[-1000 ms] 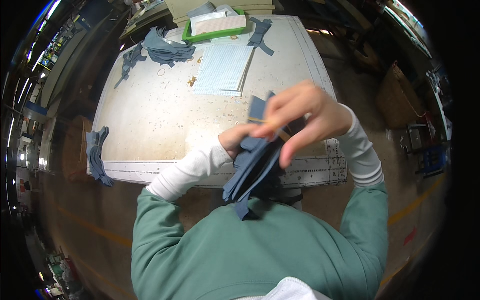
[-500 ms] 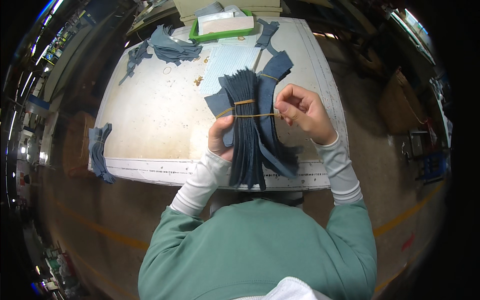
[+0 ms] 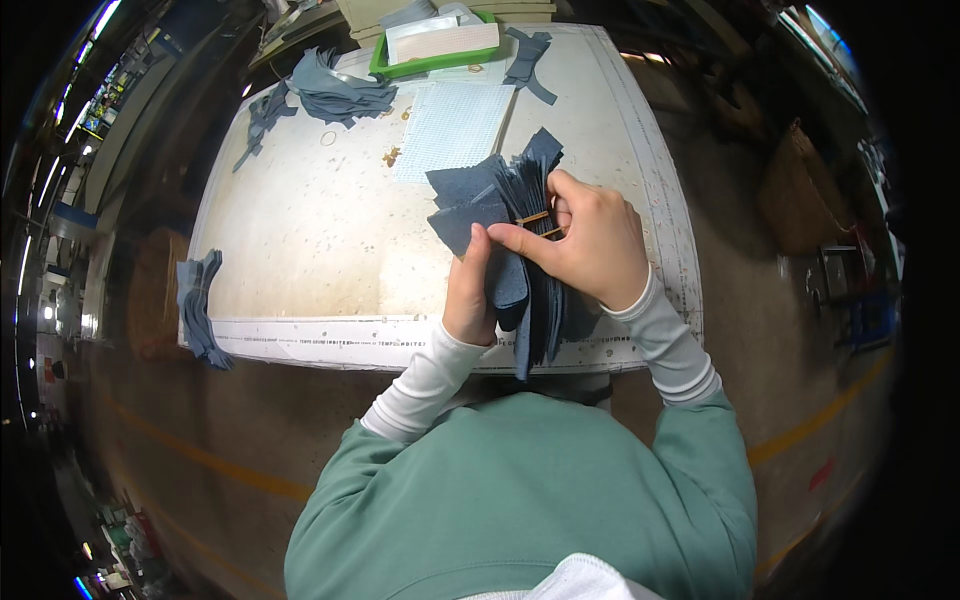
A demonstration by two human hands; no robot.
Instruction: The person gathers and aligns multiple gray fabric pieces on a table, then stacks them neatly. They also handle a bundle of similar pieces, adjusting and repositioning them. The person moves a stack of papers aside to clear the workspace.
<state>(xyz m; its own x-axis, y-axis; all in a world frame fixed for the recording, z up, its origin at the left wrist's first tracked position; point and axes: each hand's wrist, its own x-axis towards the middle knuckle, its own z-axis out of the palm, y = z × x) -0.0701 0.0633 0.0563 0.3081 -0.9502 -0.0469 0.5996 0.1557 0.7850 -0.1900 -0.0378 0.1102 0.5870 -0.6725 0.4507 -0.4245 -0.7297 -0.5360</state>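
A thick bundle of dark blue cut pieces [image 3: 535, 300], which look like fabric or suede, is held upright over the near part of the table. Rubber bands [image 3: 536, 217] circle its middle, and the upper ends fan out to the left. My left hand [image 3: 470, 295] is closed around the bundle's left side, thumb up, most fingers hidden behind it. From the right, my right hand [image 3: 600, 240] wraps over the bundle at the bands. Its thumb stretches across to the left thumb, and its other fingers curl at the far side.
On the white table [image 3: 300, 220] lie more blue bundles: one at the left edge [image 3: 203, 308], a larger pile [image 3: 340, 88] at the back left, another [image 3: 528, 65] at the back. A checked paper sheet [image 3: 452, 130] and a green tray [image 3: 437, 64] are beyond the hands.
The bundle has turned, its pieces now fanning left. My right hand has moved left from pulling a stretched rubber band to gripping the bundle. My left hand has shifted slightly right.
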